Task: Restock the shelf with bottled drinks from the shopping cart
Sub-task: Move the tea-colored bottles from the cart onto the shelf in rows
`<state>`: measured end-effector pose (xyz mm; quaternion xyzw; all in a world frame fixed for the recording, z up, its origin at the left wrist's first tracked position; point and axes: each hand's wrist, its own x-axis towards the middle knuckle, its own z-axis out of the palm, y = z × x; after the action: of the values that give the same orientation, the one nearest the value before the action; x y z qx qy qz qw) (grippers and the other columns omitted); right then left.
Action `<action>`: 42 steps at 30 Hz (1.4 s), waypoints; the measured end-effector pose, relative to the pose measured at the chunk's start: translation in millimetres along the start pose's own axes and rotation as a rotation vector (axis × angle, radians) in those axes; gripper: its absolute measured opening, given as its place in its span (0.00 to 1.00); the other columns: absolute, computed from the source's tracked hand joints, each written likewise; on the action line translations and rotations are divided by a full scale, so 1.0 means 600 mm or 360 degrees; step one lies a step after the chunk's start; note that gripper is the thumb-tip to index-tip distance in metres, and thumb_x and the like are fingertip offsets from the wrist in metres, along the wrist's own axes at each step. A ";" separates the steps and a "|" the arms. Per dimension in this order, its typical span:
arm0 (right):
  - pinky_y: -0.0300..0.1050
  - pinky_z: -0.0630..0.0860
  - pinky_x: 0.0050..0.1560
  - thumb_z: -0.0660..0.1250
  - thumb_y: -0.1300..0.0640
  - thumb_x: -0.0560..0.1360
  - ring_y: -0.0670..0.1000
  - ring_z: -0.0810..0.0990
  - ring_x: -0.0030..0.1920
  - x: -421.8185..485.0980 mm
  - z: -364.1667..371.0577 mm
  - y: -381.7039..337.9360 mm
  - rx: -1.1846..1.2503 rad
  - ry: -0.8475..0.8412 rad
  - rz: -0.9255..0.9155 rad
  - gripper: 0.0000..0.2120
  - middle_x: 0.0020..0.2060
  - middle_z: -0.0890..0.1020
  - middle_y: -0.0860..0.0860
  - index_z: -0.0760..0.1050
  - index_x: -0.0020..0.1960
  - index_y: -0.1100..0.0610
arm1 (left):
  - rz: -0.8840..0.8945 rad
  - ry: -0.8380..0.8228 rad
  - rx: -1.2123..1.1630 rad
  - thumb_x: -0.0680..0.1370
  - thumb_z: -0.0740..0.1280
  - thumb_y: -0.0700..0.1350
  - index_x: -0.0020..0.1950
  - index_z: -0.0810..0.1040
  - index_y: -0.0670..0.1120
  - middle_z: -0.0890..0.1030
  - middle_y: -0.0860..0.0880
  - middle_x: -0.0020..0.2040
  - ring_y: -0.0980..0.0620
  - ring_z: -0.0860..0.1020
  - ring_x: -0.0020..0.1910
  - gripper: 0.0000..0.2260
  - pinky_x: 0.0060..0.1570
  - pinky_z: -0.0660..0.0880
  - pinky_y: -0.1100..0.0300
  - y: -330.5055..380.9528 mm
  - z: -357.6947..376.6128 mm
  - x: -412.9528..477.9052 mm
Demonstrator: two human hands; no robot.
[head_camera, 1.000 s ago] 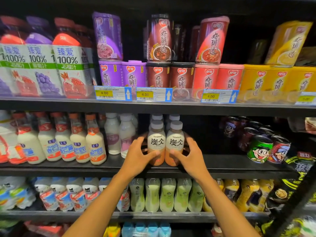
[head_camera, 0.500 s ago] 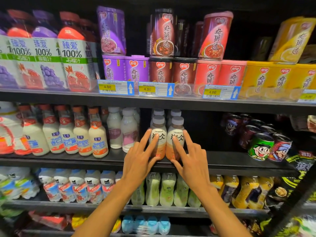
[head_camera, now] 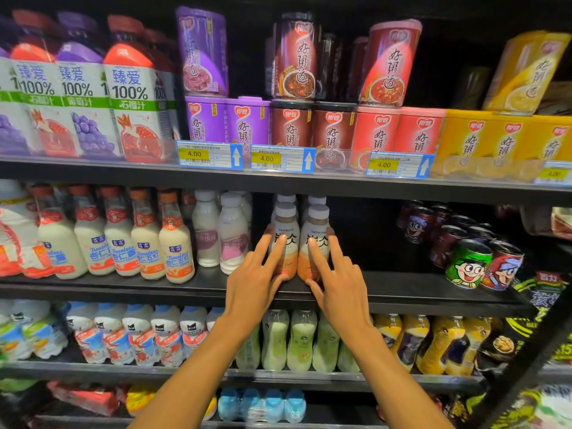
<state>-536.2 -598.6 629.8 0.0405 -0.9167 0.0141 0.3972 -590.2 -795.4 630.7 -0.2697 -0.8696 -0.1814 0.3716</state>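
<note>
- The left hand (head_camera: 252, 292) and right hand (head_camera: 343, 292) reach up side by side to the middle shelf (head_camera: 402, 292), with the two front bottles between and just above them.
- Both hands are spread wide with straight fingers and grip nothing. The left hand's fingertips (head_camera: 280, 243) lie flat on the label of the left bottle (head_camera: 286, 226). The right hand's fingertips (head_camera: 312, 244) lie on the right bottle (head_camera: 320, 222).
- The two bottles stand upright near the front edge of the shelf, touching each other.
- Each bottle has a grey cap, a brown neck, a white label with large dark characters, and an orange band at the bottom.
- Two back bottles (head_camera: 286, 198) of the same kind stand directly behind them with only their caps showing, so four are visible in all.
- To the left on the same shelf stand five orange-capped milk bottles (head_camera: 176, 252) in a row, then two white bottles (head_camera: 232, 243) with pink labels.
- To the right, well apart, are cartoon cans (head_camera: 469, 263), two of them in front.
- Three price tags (head_camera: 209, 154) read 4.00.
</note>
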 end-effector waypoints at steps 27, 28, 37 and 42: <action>0.57 0.69 0.72 0.64 0.36 0.80 0.59 0.64 0.78 -0.074 -0.031 0.049 -0.0138 -0.0103 0.0382 0.38 0.83 0.58 0.56 0.58 0.84 0.52 | 0.0009 -0.0120 -0.0086 0.79 0.67 0.50 0.80 0.66 0.48 0.68 0.45 0.78 0.44 0.69 0.71 0.29 0.64 0.71 0.46 0.064 0.008 -0.028; 0.57 0.69 0.73 0.64 0.36 0.80 0.60 0.64 0.79 -0.098 -0.041 0.063 -0.0180 -0.0127 0.0436 0.38 0.83 0.58 0.56 0.58 0.84 0.52 | 0.0062 -0.0139 -0.0141 0.79 0.67 0.49 0.80 0.66 0.47 0.67 0.45 0.79 0.43 0.68 0.73 0.29 0.66 0.70 0.46 0.082 0.016 -0.039; 0.61 0.56 0.81 0.52 0.30 0.82 0.59 0.50 0.84 -0.431 -0.197 0.181 -0.0551 -0.0431 0.1220 0.38 0.85 0.48 0.52 0.45 0.85 0.45 | 0.0669 -0.0594 -0.0633 0.80 0.60 0.52 0.81 0.63 0.46 0.61 0.45 0.82 0.41 0.60 0.80 0.29 0.75 0.63 0.42 0.329 0.129 -0.148; 0.64 0.62 0.79 0.58 0.30 0.81 0.61 0.56 0.83 -0.629 -0.317 0.223 -0.0742 -0.0495 0.1663 0.38 0.84 0.56 0.54 0.54 0.84 0.46 | 0.0991 -0.0916 -0.0774 0.81 0.53 0.56 0.82 0.61 0.49 0.60 0.47 0.82 0.43 0.60 0.80 0.29 0.76 0.59 0.45 0.534 0.169 -0.206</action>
<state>-152.4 -430.3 485.5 -0.5031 -0.8415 0.0001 0.1970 -380.8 -532.0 509.0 -0.6351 -0.7475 -0.1776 0.0790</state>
